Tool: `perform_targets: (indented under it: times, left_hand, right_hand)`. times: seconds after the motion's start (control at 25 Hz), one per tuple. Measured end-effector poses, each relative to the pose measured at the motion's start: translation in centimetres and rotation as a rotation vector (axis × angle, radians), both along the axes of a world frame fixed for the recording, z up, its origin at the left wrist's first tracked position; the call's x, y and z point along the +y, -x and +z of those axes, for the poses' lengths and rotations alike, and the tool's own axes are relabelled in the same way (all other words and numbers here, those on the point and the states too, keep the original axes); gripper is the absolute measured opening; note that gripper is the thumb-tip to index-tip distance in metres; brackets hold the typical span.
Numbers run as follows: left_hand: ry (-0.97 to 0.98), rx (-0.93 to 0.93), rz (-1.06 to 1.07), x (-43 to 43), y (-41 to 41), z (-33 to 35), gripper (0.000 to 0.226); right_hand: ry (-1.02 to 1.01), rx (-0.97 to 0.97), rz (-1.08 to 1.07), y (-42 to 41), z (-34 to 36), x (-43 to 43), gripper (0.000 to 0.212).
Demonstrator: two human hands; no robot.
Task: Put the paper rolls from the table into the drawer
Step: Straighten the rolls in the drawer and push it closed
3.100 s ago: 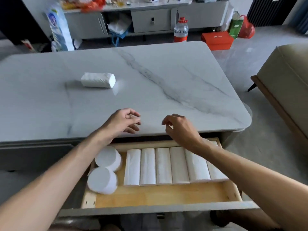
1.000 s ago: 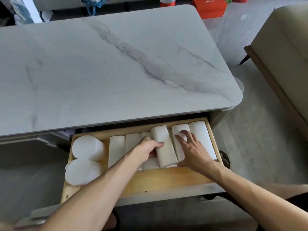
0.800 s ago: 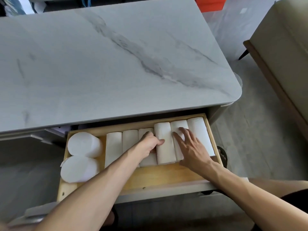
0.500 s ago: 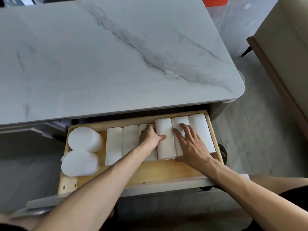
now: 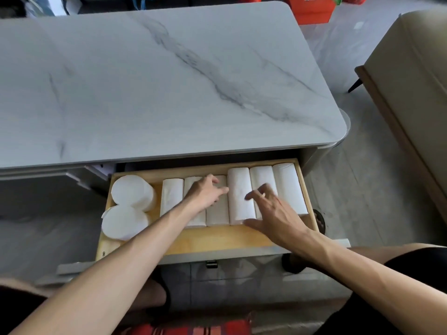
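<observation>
The wooden drawer point(image 5: 217, 241) stands pulled out under the marble table point(image 5: 145, 81). Several white paper rolls lie side by side in it, with the newest roll point(image 5: 239, 187) sitting slightly higher in the middle of the row. Two more rolls point(image 5: 131, 193) stand on end at the drawer's left. My left hand point(image 5: 206, 193) rests on the rolls just left of that roll, fingers loosely bent. My right hand point(image 5: 271, 213) hovers over the rolls to its right, fingers spread and blurred, holding nothing.
A beige sofa point(image 5: 416, 97) stands to the right of the table. An orange box point(image 5: 312, 7) sits on the floor beyond the table's far right corner. My knees and a red patterned cloth point(image 5: 193, 328) are below the drawer front.
The last roll left the table top and now lies in the drawer row. My left hand has let go of it and my right hand has lifted slightly off the rolls.
</observation>
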State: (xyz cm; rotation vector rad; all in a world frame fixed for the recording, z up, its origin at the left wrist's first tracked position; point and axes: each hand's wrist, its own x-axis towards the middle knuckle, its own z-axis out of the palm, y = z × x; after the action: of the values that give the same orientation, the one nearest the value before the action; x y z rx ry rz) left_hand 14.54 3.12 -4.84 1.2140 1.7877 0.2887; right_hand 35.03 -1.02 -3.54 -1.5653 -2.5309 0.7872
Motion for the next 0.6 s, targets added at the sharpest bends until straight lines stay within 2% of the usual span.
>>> perform_targets:
  times: [0.08,0.2,0.44,0.6]
  left_hand:
    - [-0.040,-0.008,-0.008,-1.5,2.4,2.1,0.036]
    - [-0.055,0.056,-0.041,-3.8,5.3,4.6,0.029]
    - [-0.086,0.255,-0.153,-5.0,8.1,7.2,0.028]
    - [-0.119,0.335,-0.162,-4.0,9.5,7.9,0.031]
  right_hand:
    - [0.096,-0.071,0.215,1.4,2.0,-2.5,0.056]
    - [-0.061,-0.267,0.446,2.8,2.7,-4.4,0.038]
    - [-0.233,-0.385,0.420,4.0,2.7,-3.2,0.009]
    - [-0.309,-0.454,0.264,6.0,2.9,0.2,0.009]
